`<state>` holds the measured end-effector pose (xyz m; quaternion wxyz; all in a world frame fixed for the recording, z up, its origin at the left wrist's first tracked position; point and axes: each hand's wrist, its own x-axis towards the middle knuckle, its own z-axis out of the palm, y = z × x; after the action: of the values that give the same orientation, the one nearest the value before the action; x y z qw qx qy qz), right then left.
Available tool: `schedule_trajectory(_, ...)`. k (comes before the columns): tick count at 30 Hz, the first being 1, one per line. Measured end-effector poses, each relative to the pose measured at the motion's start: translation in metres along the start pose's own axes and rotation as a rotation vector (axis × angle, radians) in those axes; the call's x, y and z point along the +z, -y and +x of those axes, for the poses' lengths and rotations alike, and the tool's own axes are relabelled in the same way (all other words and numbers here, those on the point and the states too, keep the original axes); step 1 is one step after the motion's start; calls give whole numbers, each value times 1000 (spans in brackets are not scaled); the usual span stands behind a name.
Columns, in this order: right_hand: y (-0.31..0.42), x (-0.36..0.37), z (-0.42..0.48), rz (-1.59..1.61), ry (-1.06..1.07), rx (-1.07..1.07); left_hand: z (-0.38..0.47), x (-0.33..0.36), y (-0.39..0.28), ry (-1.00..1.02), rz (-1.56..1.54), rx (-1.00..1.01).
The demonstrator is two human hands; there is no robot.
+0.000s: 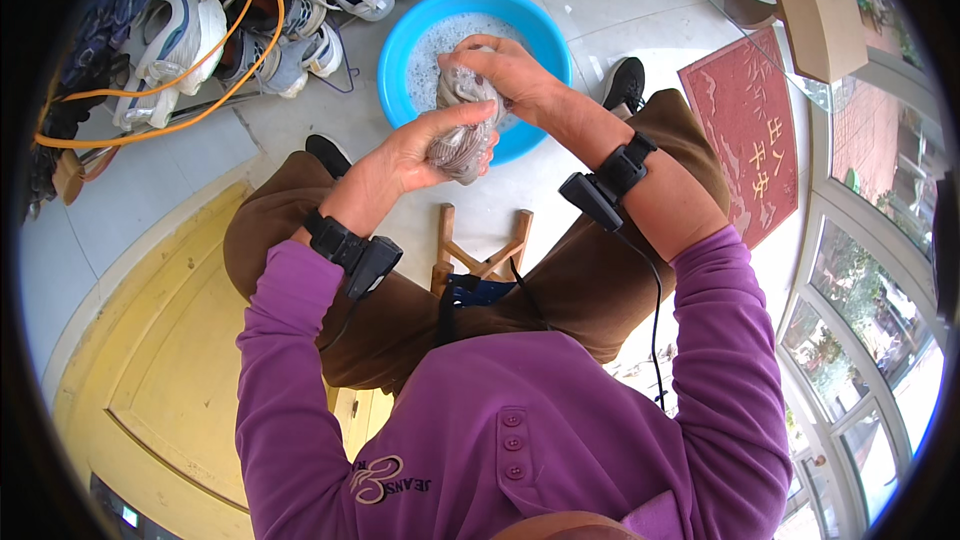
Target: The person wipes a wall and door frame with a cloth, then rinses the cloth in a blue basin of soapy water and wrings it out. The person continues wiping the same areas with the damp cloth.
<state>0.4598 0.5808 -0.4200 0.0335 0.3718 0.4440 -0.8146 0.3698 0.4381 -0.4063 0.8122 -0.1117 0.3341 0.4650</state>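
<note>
A wet, bunched grey-brown cloth is held between my two hands over the near part of a round blue plastic basin. My left hand grips its lower end, the thumb lying across it. My right hand is closed round the upper end, farther from my body. Inside the basin is sudsy water with white foam. The cloth looks soaked and twisted; its full shape is hidden by my fingers.
Shoes crowd a rack at the upper left, with an orange cord looped in front. A wooden-legged folding stool shows between my knees. To the right lies a red doormat beside glass doors. A yellow wooden door panel is at the lower left.
</note>
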Motion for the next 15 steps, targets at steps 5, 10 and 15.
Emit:
schedule_trajectory(5, -6, 1, 4, -113, -70, 25, 7, -2, 2, -162, 214, 6)
schedule_trajectory(10, -19, 3, 11, -220, -189, -20, 17, -2, 7, -257, 356, 109)
schedule_trajectory(15, -31, 0, 21, -359, -281, -123, 31, 0, 11, -442, 582, 222)
